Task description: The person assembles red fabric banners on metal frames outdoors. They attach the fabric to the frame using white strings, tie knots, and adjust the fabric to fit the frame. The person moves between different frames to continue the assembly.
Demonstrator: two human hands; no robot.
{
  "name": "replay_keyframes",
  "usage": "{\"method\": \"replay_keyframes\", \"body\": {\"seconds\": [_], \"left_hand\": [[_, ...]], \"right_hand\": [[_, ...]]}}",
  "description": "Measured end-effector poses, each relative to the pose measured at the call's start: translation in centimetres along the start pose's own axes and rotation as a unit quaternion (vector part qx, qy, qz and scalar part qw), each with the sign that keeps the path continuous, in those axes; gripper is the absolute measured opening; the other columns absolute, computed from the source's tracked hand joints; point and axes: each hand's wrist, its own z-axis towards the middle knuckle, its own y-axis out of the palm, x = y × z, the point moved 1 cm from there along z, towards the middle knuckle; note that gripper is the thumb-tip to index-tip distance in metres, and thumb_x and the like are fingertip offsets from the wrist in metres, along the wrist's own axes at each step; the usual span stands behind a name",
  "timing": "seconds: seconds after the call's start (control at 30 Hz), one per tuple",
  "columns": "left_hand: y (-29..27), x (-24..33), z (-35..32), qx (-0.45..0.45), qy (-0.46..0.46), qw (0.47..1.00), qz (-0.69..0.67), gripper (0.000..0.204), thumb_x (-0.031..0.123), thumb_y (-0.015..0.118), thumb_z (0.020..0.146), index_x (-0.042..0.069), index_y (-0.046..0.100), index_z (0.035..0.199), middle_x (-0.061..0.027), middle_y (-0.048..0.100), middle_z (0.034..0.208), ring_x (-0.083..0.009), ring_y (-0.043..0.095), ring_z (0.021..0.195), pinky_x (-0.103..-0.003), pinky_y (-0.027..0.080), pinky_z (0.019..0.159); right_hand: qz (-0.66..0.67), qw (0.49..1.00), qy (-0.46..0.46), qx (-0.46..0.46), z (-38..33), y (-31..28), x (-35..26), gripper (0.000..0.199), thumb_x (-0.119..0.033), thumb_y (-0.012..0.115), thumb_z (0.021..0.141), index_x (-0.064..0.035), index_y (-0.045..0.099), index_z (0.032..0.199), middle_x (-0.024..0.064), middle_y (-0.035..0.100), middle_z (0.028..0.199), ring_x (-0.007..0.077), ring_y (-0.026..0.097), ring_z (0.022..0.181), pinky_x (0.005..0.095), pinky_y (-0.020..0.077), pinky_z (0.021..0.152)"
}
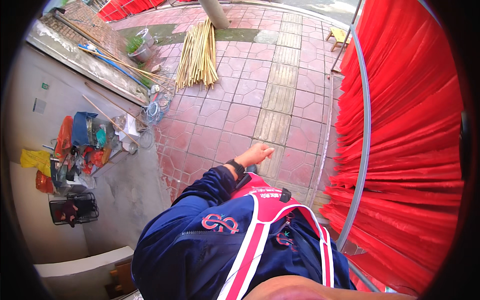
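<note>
My left hand [256, 154] hangs in front of my body over the paving, with a dark watch [236, 169] on its wrist. Its fingers are curled in, and I see nothing held in them. A navy sleeve [202, 187] covers that arm. Just below the hand is the red apron [260, 192] with white-edged straps, worn over my navy jacket. My right hand does not show. On my right, long folds of bright red cloth [405, 130] hang beside a grey metal pole [366, 110].
A bundle of bamboo poles [198, 57] lies ahead on the pink paving [235, 95], near a round post [214, 12]. Left are tangled wires [157, 107], potted greenery [136, 46], a cluttered table [111, 159] and a black folding chair [75, 209]. A wooden stool [338, 36] stands far right.
</note>
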Motion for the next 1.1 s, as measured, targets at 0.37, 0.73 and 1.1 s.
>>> {"method": "replay_keyframes", "body": {"seconds": [0.37,0.73,1.1], "left_hand": [[-11.5,5.8,17.9,-0.019,0.093,0.993,0.073,0.041,0.04,0.055,0.096,0.005,0.071,0.083,-0.0062,0.061,0.065,-0.0157,0.056,0.061,-0.034,0.046,0.059],[-25.9,10.9,37.1,0.016,-0.009,0.992,-0.126,0.032,0.034,0.059,0.094,0.004,0.068,0.089,-0.0034,0.061,0.068,-0.0126,0.056,0.059,-0.027,0.045,0.053],[-36.5,10.4,53.9,0.159,-0.121,0.938,-0.283,0.024,0.028,0.056,0.096,0.007,0.063,0.087,-0.0036,0.063,0.074,-0.0137,0.059,0.059,-0.025,0.045,0.049]], "right_hand": [[-0.113,0.98,-0.049,-0.154,1.2,27.8,-8.6,0.033,-0.034,0.061,0.095,-0.0137,0.057,0.12,0.004,0.062,0.1,0.017,0.06,0.087,0.0329,0.0504,0.076],[-0.141,0.96,-0.104,-0.217,5.2,50.0,-24.9,0.028,-0.028,0.061,0.095,-0.0113,0.06,0.118,0.0037,0.063,0.095,0.0141,0.06,0.079,0.0278,0.0512,0.068],[-0.254,0.907,-0.194,-0.274,23.4,77.9,-56.1,0.027,-0.028,0.061,0.096,-0.0061,0.065,0.112,0.0002,0.064,0.087,0.0077,0.059,0.067,0.0222,0.0491,0.055]]}}
